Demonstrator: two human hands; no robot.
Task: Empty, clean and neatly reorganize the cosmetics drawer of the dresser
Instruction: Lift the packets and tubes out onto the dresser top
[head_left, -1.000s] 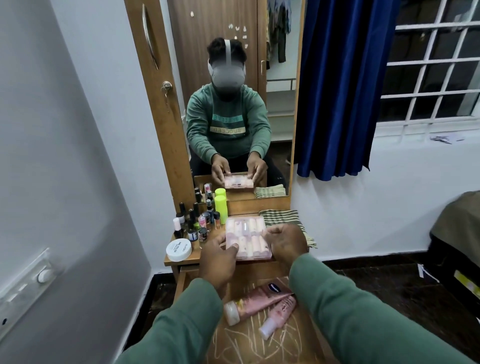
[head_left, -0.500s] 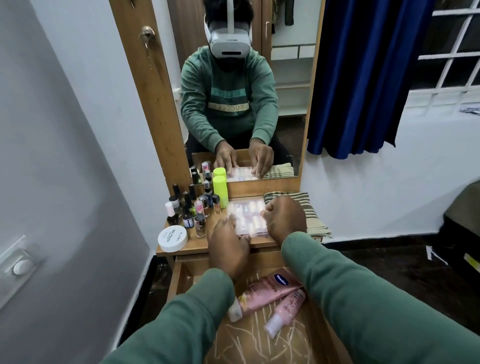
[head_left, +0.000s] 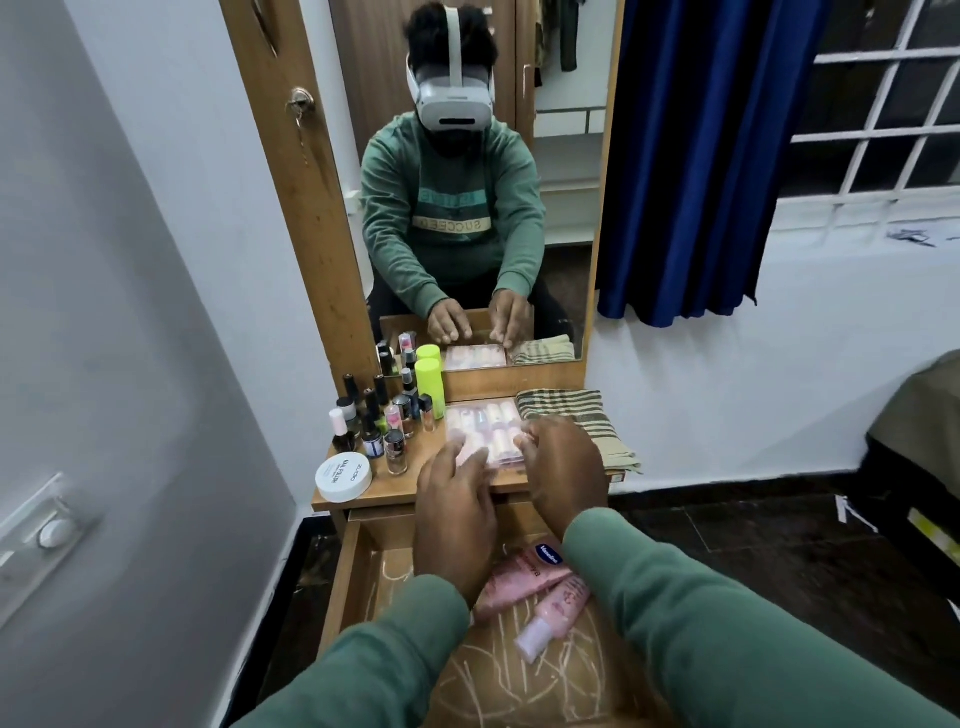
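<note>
- Left fingers (head_left: 453, 461) are stretched out and slightly spread, with the tips resting on the near left edge of the case (head_left: 485, 426).
- Right fingers (head_left: 535, 435) are bent, with the tips at the case's near right edge. It cannot be told whether they pinch it or only touch it.
- The left hand (head_left: 457, 514) reaches forward over the open drawer (head_left: 345, 582). The right hand (head_left: 563, 467) is beside it, a little further forward.
- The case is clear and lies flat on the dresser top (head_left: 410, 483), near the middle and close to the mirror (head_left: 561, 260).
- The pale pink pieces inside the case sit in two rows, each lengthwise front to back. The case looks slightly longer in that direction, though the hands hide its near end.
- A folded striped cloth (head_left: 571, 415) lies just right of the case, touching or almost touching it.
- Left of the case a tall green can (head_left: 430, 387) stands upright with a cluster of small bottles (head_left: 384, 421). A white jar (head_left: 344, 475) sits at the front left corner.
- In the drawer below, a pink tube (head_left: 519, 577) and a small pink bottle (head_left: 553, 616) lie side by side on their sides, slanted, caps toward the near left.
</note>
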